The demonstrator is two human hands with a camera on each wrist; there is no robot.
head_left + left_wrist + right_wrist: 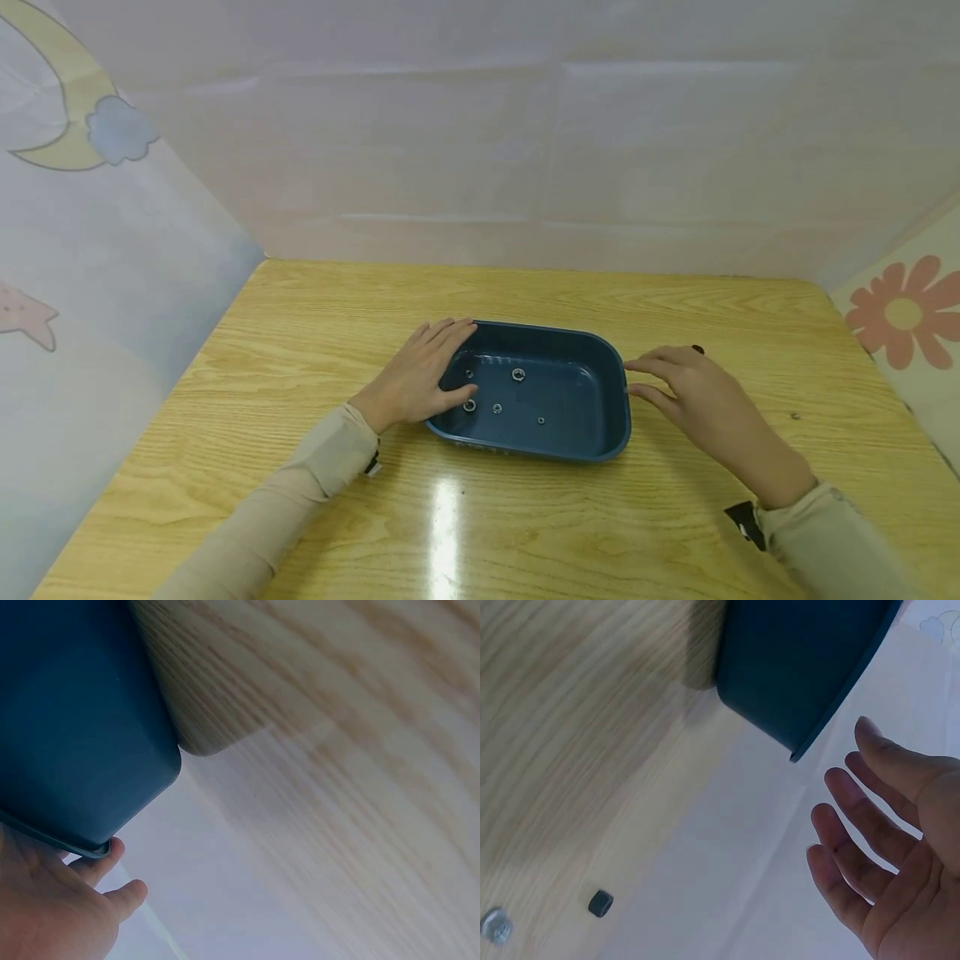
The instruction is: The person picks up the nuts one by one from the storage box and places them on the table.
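Fingers first: on your left hand (418,377) they're lying fairly straight and close together across the left end of the blue tray (573,408), touching the rim near the far corner, with the thumb sticking out sideways over the inside. Your right hand (701,402) is holding nothing that I can see; thumb and fingers are standing moderately apart with a loose curve, just beside the tray's right end. Whether the tips are touching there I can't tell: the head view is showing them right at the edge, while the right wrist view is leaving a gap. The tray's sitting in the middle of the wooden table (322,317), between your hands. I'm guessing thin stiff plastic, so pretty light, not fragile, but smooth enough to be skating if you're shoving one side. Rim at both short ends looks like your best hold, thumbs in, fingers under the lip. Mind the tilt, because what look like five small metal nuts (518,379) are lying loose on its floor and would probably be sliding about.
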